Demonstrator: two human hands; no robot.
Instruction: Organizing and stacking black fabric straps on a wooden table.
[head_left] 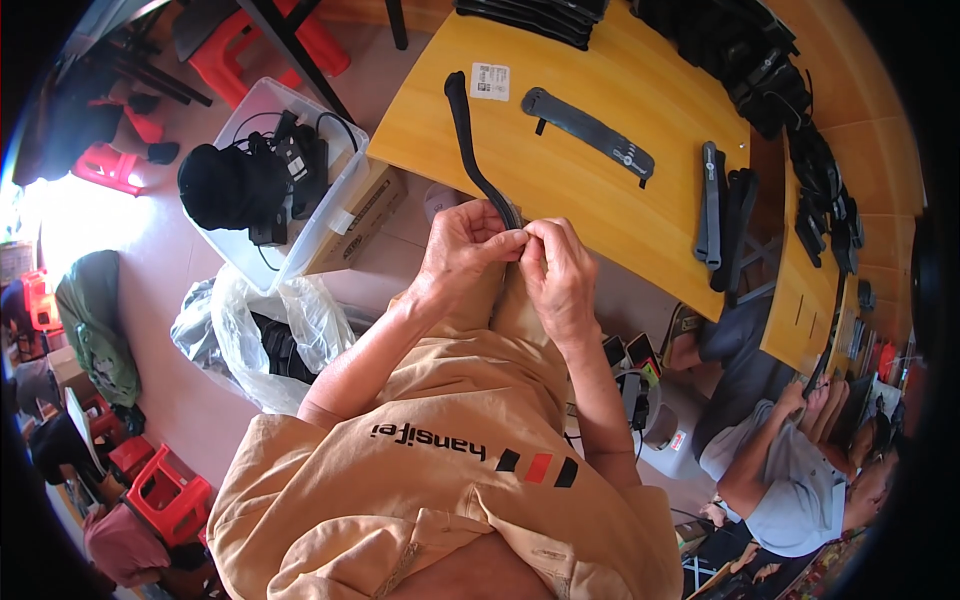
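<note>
A long, narrow black strap (pixel 472 160) rises in a curve from my hands, its far end lying over the edge of the yellow table (pixel 420 130). My left hand (pixel 462 252) is closed around the strap's near part, thumb pressed against it. Close against the left thumb, my right hand (pixel 562 280) pinches the strap's near end, and the fingers hide the tip. Beyond the hands, a flat dark grey strap (pixel 590 134) with small tabs lies on the table beside a white printed label (pixel 490 81).
Grey straps (pixel 709 205) and black straps (pixel 738 235) lie at the table's right, with a black stack (pixel 535 22) at the far edge. A clear plastic bin (pixel 345 185) and a plastic bag (pixel 240 325) stand left. A person (pixel 775 480) works at right.
</note>
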